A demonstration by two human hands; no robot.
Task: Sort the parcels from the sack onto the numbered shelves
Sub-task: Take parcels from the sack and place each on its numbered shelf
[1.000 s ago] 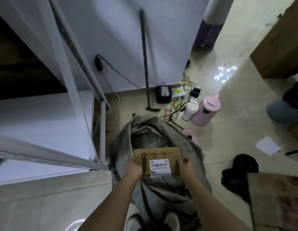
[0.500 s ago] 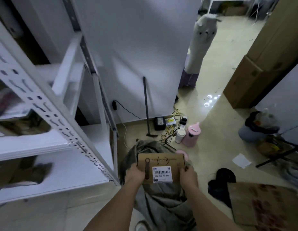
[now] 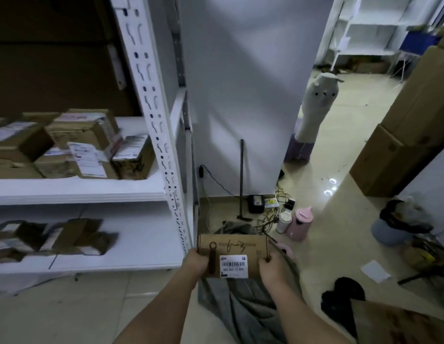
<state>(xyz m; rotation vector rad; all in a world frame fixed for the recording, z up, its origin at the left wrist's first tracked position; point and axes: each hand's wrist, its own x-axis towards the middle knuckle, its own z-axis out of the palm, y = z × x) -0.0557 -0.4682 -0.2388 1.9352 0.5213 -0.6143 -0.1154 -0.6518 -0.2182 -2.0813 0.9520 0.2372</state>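
Cardboard, flat and brown, is what we hold: a shallow rectangular parcel [image 3: 233, 255] with a white barcode label [image 3: 234, 266] on its near face and a dark scrawl printed across the top. Our left hand [image 3: 195, 263] grips its left end and our right hand [image 3: 271, 266] its right end, fingers curled round the edges, so the box sits level between them, above the sack [image 3: 243, 309]. That sack is grey, soft and creased, slumped on the glossy pale floor tiles [image 3: 92, 306] just under the parcel.

To our left stands the shelving [image 3: 151, 115], white metal with slotted uprights and smooth white boards. The upper board carries taped cardboard boxes [image 3: 87, 145] with paper labels; the lower board holds darker, blurred packages [image 3: 67, 237].

Against half a second ago, we have the parcel in the same two-handed grip, but our view has lifted and swung left: the shelf boxes now show plainly and more of the upright fills the picture.
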